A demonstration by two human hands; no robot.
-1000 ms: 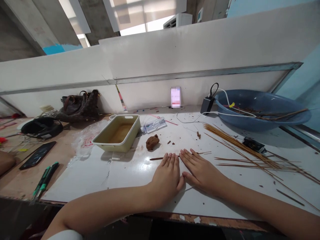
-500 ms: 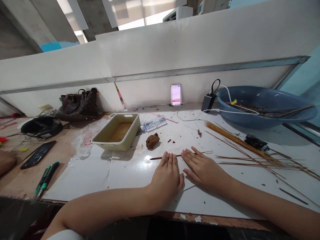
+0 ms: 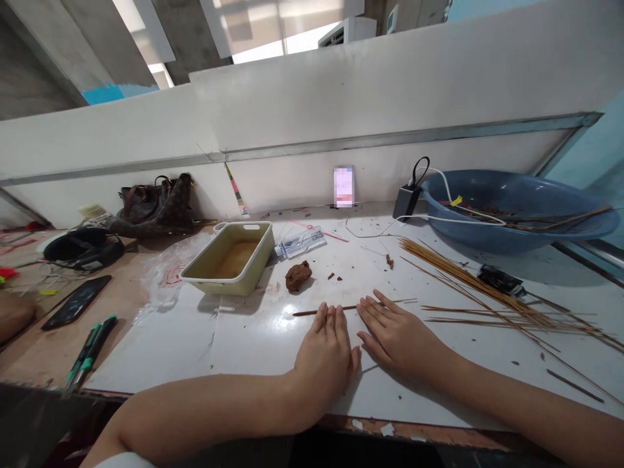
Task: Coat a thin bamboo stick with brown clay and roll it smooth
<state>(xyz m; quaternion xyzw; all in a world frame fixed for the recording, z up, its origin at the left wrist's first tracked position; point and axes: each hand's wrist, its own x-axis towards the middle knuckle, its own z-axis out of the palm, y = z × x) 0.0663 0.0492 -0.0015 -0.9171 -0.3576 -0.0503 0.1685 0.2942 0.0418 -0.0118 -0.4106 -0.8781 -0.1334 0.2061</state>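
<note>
My left hand [image 3: 326,354] lies palm down with its fingers stretched out, fingertips on a thin stick coated in brown paste [image 3: 307,313]. To its right my right hand [image 3: 392,328] is flat too, its fingers over the same stick, whose bare thin end pokes out beyond. Part of the stick is hidden under the fingers. Just behind the hands sits a lump of brown clay-like paste [image 3: 298,277], with small crumbs [image 3: 335,277] beside it. Several loose thin sticks [image 3: 468,279] are spread to the right of my right hand.
A pale yellow tub [image 3: 253,279] with brownish liquid stands at the back left, near a clear plastic pouch [image 3: 303,242]. A blue basin [image 3: 517,240] is at the right. Box cutters [image 3: 90,351] and a phone [image 3: 77,302] lie left. Another person's hand [image 3: 14,318] shows at the left edge.
My left hand has drawn back slightly toward me, baring more of the stick between the two hands. Both hands stay flat.
</note>
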